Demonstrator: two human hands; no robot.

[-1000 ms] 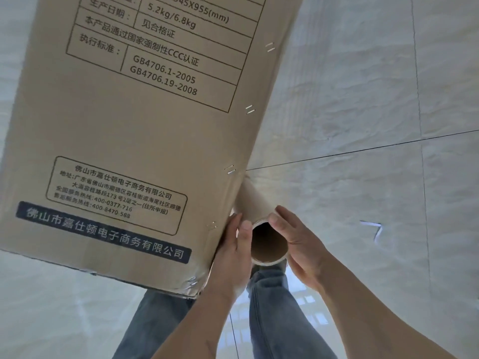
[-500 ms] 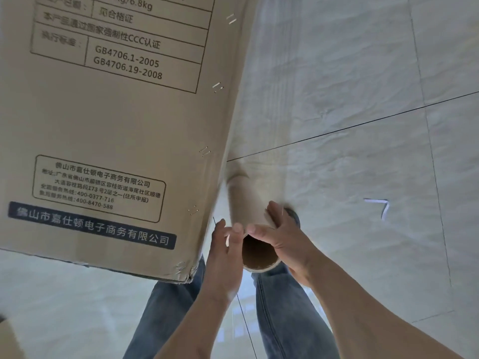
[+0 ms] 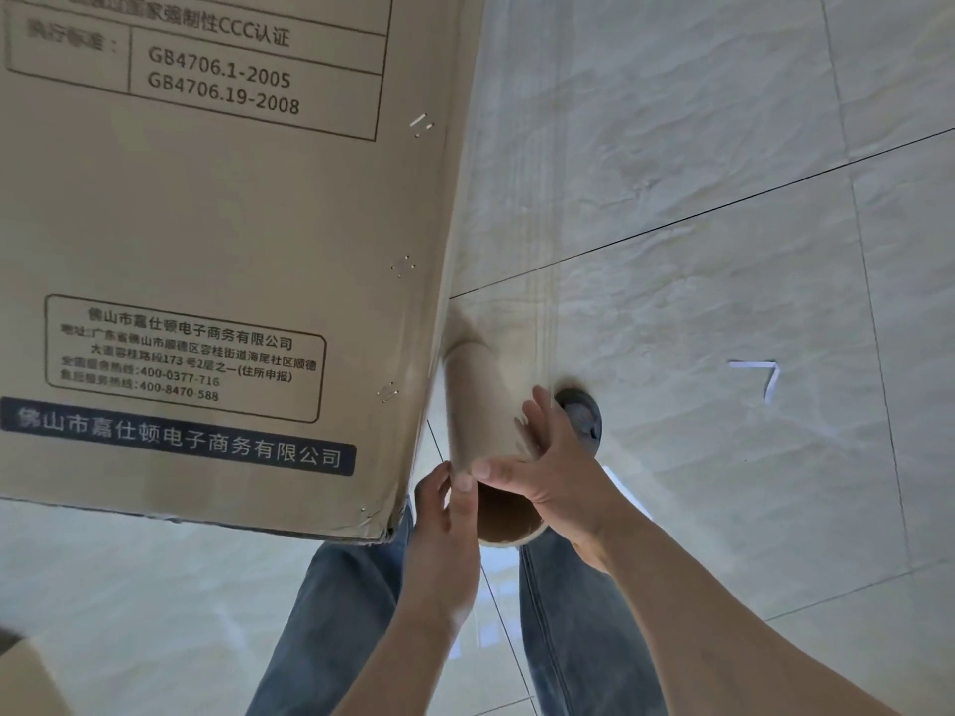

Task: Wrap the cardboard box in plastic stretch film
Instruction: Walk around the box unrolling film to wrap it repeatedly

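Observation:
A tall brown cardboard box (image 3: 217, 240) with black printed labels fills the upper left of the head view. Right beside its stapled edge is a roll of stretch film (image 3: 483, 405) on a cardboard tube, its open end toward me. My right hand (image 3: 555, 472) grips the tube's near end from the right, thumb over the rim. My left hand (image 3: 447, 514) touches the tube's left side with raised fingers. A clear sheet of film (image 3: 511, 198) stretches up from the roll along the box's right edge.
Pale marbled floor tiles (image 3: 723, 147) with dark grout lines lie all around. My jeans legs (image 3: 579, 627) and a dark shoe (image 3: 584, 416) are below the roll. A small white paper scrap (image 3: 765, 377) lies on the floor to the right. A brown cardboard corner (image 3: 26, 679) shows at bottom left.
The box has shifted left and nearer in view. Both hands carried the roll a little away from the box edge, and a wider strip of film now shows between roll and box.

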